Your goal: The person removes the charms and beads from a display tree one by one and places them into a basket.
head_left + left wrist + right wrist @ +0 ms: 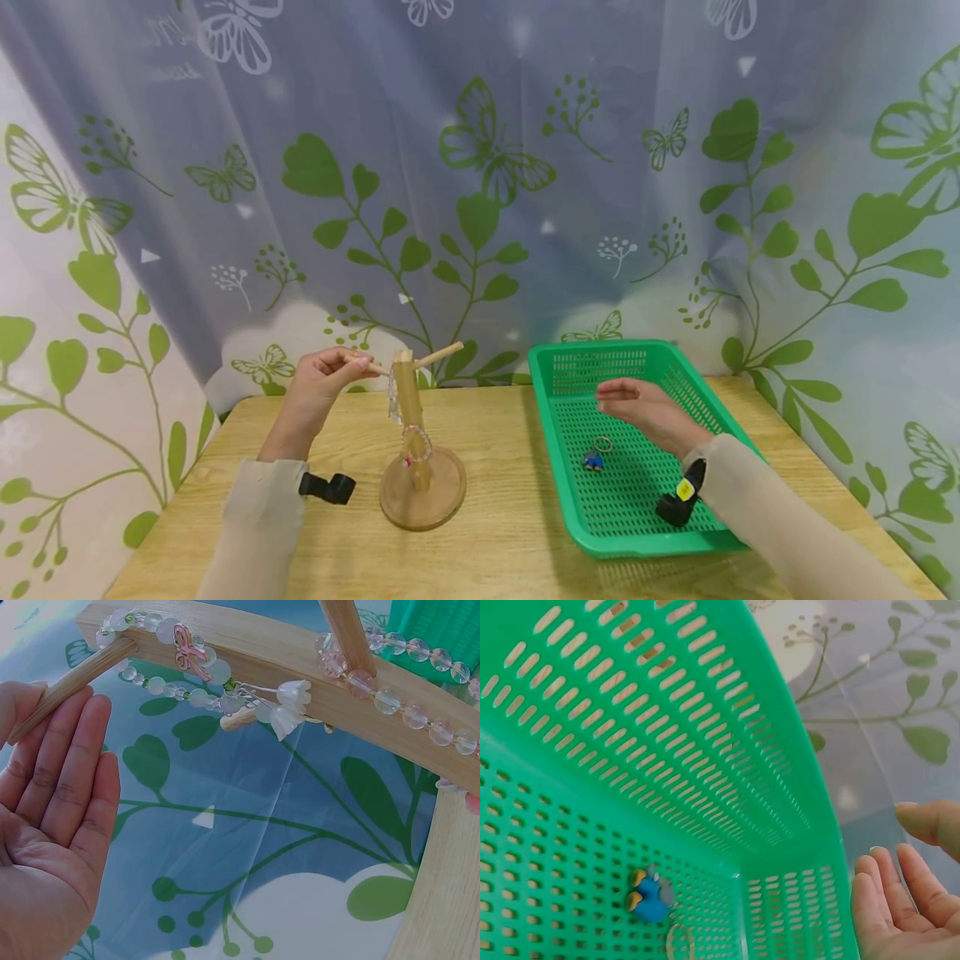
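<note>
A wooden stand [408, 400] with pegs and a round base is left of centre. My left hand [318, 387] pinches the outer end of its upper left peg [71, 684] between thumb and index finger, the other fingers extended. A bracelet of clear and green beads with a pink bow and white flower charms [289, 709] hangs on that peg, against the post. Lower on the stand hangs a bracelet of pink and clear beads [417, 443]. My right hand [648, 408] hovers, fingers relaxed, above the green basket [558, 467], holding nothing.
Inside the basket lies a small blue figure [592, 461] with a ring [603, 444] beside it. Another peg [438, 355] sticks out to the right at the top of the stand. A patterned curtain [480, 250] hangs behind the wooden table [495, 500].
</note>
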A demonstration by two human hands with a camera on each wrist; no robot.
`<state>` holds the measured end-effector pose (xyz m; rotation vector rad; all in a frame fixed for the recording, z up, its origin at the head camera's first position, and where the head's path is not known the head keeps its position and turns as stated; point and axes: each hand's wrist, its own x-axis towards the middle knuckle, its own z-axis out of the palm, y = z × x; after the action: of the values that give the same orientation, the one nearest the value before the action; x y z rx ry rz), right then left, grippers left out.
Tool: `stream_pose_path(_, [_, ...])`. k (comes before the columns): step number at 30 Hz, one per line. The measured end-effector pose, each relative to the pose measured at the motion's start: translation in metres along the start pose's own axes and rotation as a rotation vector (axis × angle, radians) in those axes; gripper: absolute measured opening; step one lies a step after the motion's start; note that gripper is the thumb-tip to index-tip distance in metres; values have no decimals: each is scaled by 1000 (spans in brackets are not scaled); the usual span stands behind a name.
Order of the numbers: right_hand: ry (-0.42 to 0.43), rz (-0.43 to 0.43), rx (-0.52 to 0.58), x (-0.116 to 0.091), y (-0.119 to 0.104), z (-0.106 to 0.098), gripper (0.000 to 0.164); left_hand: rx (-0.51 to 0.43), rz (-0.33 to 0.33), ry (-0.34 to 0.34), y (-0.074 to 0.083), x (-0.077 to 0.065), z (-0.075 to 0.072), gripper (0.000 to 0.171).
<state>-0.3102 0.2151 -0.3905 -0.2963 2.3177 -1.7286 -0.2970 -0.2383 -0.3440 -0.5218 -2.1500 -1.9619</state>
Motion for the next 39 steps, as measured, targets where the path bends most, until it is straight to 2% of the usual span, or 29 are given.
stream_pose_path(6, [2,-42,-82,-4,-15,12,44,22,-18,3,0,-1,0,10])
stream_pose_path(17, [-65,-123,-55,-5,-31,42,42,22,-24,-6,0,-1,0,10])
stream_pose_path(27, [-113,-130,7,-8,-50,73,39,16,-34,-5,-1,1,0,10])
stream_pose_path(32, [-125,-163,72,-10,-57,87,36,12,-18,-1,0,0,1,9])
stream_pose_path(39, [-137,-159,109,-12,-61,103,36,10,8,-3,-2,0,0,10])
